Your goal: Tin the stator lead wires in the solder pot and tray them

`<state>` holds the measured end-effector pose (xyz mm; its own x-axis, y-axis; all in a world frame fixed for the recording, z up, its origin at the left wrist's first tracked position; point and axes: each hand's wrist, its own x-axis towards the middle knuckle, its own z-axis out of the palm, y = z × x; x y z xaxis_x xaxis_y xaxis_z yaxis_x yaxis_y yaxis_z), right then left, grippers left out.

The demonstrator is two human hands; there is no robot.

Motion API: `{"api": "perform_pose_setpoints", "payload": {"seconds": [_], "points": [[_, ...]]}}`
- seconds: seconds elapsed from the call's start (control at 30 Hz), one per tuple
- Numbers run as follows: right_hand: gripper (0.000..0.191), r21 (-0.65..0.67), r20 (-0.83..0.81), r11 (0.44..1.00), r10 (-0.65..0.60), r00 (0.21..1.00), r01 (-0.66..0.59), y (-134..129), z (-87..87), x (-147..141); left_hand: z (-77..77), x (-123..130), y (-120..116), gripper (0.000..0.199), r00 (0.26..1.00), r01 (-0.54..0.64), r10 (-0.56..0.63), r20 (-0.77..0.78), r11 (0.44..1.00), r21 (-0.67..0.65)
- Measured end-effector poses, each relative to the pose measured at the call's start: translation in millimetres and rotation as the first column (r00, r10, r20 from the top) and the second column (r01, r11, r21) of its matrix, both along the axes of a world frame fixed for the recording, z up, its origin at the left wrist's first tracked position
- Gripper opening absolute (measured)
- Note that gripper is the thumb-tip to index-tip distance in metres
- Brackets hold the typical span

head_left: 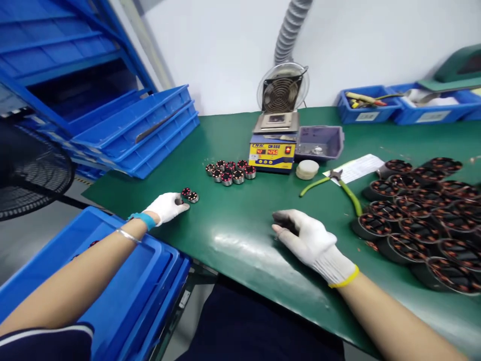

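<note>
My left hand point(167, 207), in a white glove, is closed around small round metal parts near the table's left edge. Two similar parts point(193, 197) show at its fingertips, resting on the green table point(233, 215). My right hand point(300, 234), gloved in white, hovers or rests over the table's middle with fingers curled and a gap between thumb and fingers; nothing shows in it. Between and beyond the hands stands a cluster of several round parts point(227, 178) with red and dark tops. Behind the cluster is a yellow and blue device point(271, 154) with lit red digits.
Large black copper-wound parts point(409, 225) crowd the right side. Green-handled pliers point(351, 195) lie on paper near a round white tin point(307, 169). A purple bin point(323, 140) adjoins the device. Blue trays point(150, 260) stand at the left, with a black fan point(33, 170).
</note>
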<state>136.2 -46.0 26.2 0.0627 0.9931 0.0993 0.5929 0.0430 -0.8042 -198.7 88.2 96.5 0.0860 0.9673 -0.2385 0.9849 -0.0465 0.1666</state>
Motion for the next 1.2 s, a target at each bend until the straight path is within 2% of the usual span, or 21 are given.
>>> {"api": "perform_pose_setpoints", "payload": {"seconds": [0.07,0.1,0.2,0.33,0.4,0.47,0.53,0.6,0.7,0.8,0.87,1.0,1.1,1.2], "points": [[0.04,-0.022,0.034,1.0,0.009,0.999,-0.008,-1,2.2,-2,9.3,2,-6,0.038,0.966,-0.081,0.101,0.239,0.992,-0.092],[0.038,-0.027,0.046,1.0,0.014,0.999,-0.013,-3,3.4,-3,14.2,7,-11,0.042,0.913,-0.103,0.154,0.377,0.983,-0.153],[0.04,0.043,0.025,0.999,0.016,1.0,-0.017,-6,7.6,-7,24.6,37,-24,0.045,0.638,-0.043,0.27,0.721,0.948,-0.316],[0.057,0.277,-0.083,0.96,-0.025,0.996,0.047,-9,14.1,-10,18.7,117,-37,0.031,0.282,0.207,0.315,0.906,0.902,-0.378],[0.059,0.373,-0.145,0.921,-0.058,0.988,0.109,-6,16.0,-6,7.9,163,-42,0.029,0.194,0.307,0.312,0.93,0.881,-0.36],[0.055,0.413,-0.176,0.887,-0.141,0.974,0.204,-1,17.1,3,-5.4,203,-44,0.029,0.136,0.393,0.307,0.942,0.856,-0.336],[0.049,0.388,-0.144,0.872,-0.263,0.954,0.299,4,19.0,13,-18.3,229,-44,0.032,0.108,0.465,0.294,0.95,0.83,-0.31],[0.046,0.337,-0.049,0.877,-0.346,0.937,0.341,7,22.6,22,-28.3,240,-40,0.039,0.103,0.487,0.278,0.955,0.823,-0.292],[0.049,0.26,0.156,0.916,-0.351,0.923,0.305,6,30.3,24,-36.2,234,-36,0.057,0.147,0.486,0.221,0.964,0.833,-0.265],[0.05,0.209,0.279,0.949,-0.29,0.915,0.237,2,35.7,19,-38.6,221,-38,0.061,0.224,0.493,0.084,0.971,0.85,-0.187],[0.057,0.214,0.256,0.95,-0.278,0.926,0.227,1,36.1,16,-39.1,217,-40,0.057,0.261,0.482,0.009,0.965,0.865,-0.138],[0.07,0.13,0.078,0.957,-0.269,0.96,0.258,1,30.4,16,-38.3,216,-40,0.053,0.282,0.458,-0.017,0.959,0.881,-0.119],[0.058,0.06,-0.009,0.972,-0.228,0.974,0.228,3,26.9,18,-35.7,216,-37,0.052,0.293,0.441,-0.031,0.956,0.891,-0.107],[0.038,0.001,-0.08,0.965,-0.262,0.962,0.263,2,29.6,20,-32.6,216,-35,0.05,0.301,0.394,-0.04,0.953,0.915,-0.086]]}}
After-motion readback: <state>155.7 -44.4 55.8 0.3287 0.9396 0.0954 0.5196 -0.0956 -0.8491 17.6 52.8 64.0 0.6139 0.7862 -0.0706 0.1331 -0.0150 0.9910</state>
